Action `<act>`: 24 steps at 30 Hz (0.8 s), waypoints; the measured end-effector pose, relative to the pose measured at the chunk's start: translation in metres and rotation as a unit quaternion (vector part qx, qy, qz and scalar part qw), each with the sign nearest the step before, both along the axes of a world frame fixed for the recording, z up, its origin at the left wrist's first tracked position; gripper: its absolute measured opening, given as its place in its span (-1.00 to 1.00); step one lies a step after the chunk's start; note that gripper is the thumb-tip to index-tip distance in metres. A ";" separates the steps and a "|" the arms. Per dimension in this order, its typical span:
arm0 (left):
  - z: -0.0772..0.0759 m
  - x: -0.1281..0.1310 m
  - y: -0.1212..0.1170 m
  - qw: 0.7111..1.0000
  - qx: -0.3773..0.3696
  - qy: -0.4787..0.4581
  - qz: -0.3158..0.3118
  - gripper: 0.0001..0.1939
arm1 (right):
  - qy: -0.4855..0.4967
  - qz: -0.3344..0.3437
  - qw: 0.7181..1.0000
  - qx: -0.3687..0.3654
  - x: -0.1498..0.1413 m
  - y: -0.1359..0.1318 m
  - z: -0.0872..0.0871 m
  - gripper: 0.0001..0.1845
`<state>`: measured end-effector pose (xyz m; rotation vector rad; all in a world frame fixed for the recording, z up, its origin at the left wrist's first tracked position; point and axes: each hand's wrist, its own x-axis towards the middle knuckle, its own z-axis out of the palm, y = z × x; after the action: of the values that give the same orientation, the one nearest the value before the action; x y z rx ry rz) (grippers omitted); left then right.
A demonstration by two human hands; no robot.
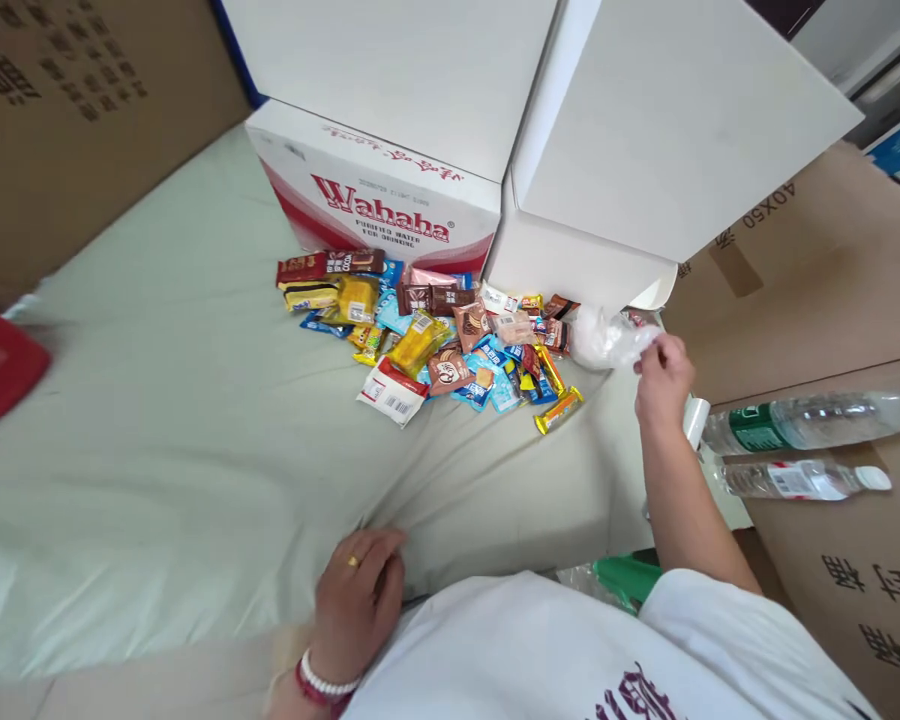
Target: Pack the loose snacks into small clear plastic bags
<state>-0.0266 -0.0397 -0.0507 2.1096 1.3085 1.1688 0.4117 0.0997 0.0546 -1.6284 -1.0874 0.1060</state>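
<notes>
My right hand (664,378) pinches the end of a crumpled, translucent plastic bag (600,338) at the right edge of a snack heap. The heap lies on a pale green sheet (217,460). In it are brown cocoa packets (435,299), yellow-wrapped snacks (418,340), blue packets (478,375), a red-and-white packet (392,392) and a gold bar (559,411). My left hand (358,605), with a ring and bracelets, rests at the sheet's near edge beside my shirt. Its fingers are loosely bent and appear to hold nothing.
Behind the snacks stand a Wahaha water carton (382,200) and white boxes (607,120). A big brown carton (82,130) is at the left, near a red object (4,370). On the right, two plastic bottles (832,420) lie against brown cardboard (817,270).
</notes>
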 end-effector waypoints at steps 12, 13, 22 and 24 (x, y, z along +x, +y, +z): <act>0.036 0.069 0.050 0.838 -0.394 -0.372 -0.068 -0.57 | 0.092 0.373 0.905 -0.180 -0.188 -0.110 -0.048 -0.88; 0.034 0.064 0.048 0.833 -0.394 -0.386 -0.048 -0.57 | 0.095 0.370 0.907 -0.178 -0.186 -0.108 -0.049 -0.88; 0.026 0.027 0.031 0.745 -0.394 -0.531 0.086 -0.59 | 0.168 0.503 0.825 -0.192 -0.152 -0.114 -0.045 -0.93; 0.029 0.023 0.032 0.740 -0.382 -0.545 0.098 -0.62 | 0.087 0.631 0.721 -0.273 -0.144 -0.115 -0.032 -0.90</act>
<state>-0.0032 -0.0082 -0.0219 0.4753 1.0718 1.2731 0.2681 -0.0155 0.0228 -0.9800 -1.9486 1.5710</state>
